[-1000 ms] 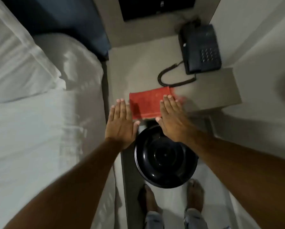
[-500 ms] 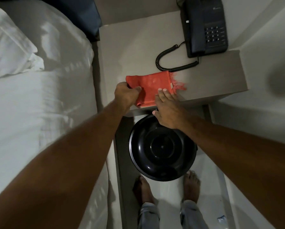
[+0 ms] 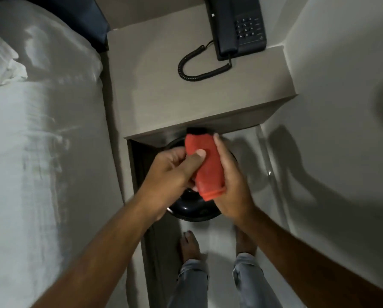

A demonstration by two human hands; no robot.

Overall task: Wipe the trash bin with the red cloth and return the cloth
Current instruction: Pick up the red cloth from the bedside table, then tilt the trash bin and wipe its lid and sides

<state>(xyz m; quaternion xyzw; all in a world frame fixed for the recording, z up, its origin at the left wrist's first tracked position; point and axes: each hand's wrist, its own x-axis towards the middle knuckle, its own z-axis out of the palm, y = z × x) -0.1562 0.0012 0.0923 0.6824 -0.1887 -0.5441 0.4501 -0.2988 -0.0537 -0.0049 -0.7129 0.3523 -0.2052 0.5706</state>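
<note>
Folded red cloth (image 3: pixel 205 166) held in both hands, directly above round glossy black trash bin (image 3: pixel 192 210).

Left hand (image 3: pixel 171 172) pinching the cloth's left edge under the thumb; right hand (image 3: pixel 232 181) cupped closed along its right side. Long axis pointing away toward the beige counter's (image 3: pixel 186 101) front edge. Bin on the floor straight below, half tucked under that edge; both hands equally near, so likely just a lowering to start wiping.

Red cloth (image 3: pixel 206 165), glossy black trash bin (image 3: pixel 192 210), black telephone (image 3: pixel 237 25), beige nightstand (image 3: pixel 163 85), white bedding (image 3: pixel 41 141)
</note>
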